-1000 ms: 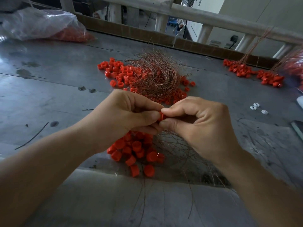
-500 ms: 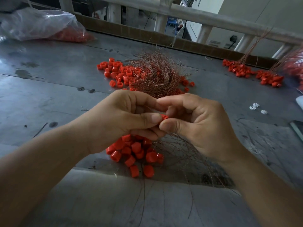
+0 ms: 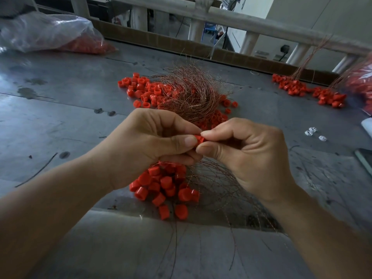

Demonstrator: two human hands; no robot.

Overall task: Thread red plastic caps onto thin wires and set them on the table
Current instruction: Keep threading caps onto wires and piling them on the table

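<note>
Both hands meet above the grey metal table [image 3: 60, 125] and pinch one red plastic cap [image 3: 199, 139] between them. My left hand [image 3: 153, 146] holds the cap with thumb and fingers; my right hand [image 3: 247, 154] pinches it from the right with thumb and forefinger. Whether a wire runs through the cap is hidden by the fingers. Below the hands lies a cluster of threaded red caps [image 3: 163, 188] with thin copper wires [image 3: 221, 186] fanning to the right. Behind the hands sits a tangled bundle of copper wire [image 3: 189, 93] on a heap of loose red caps [image 3: 145, 89].
A clear plastic bag of red caps [image 3: 50, 35] lies at the back left. More caps with wires [image 3: 308, 91] lie at the back right beside another bag [image 3: 362, 85]. Small white clips [image 3: 314, 133] sit on the right. A cardboard edge and railing [image 3: 241, 21] bound the far side.
The hands stay together on the cap. My right forefinger has lifted off my left hand's fingers, so more of the red cap shows between the fingertips.
</note>
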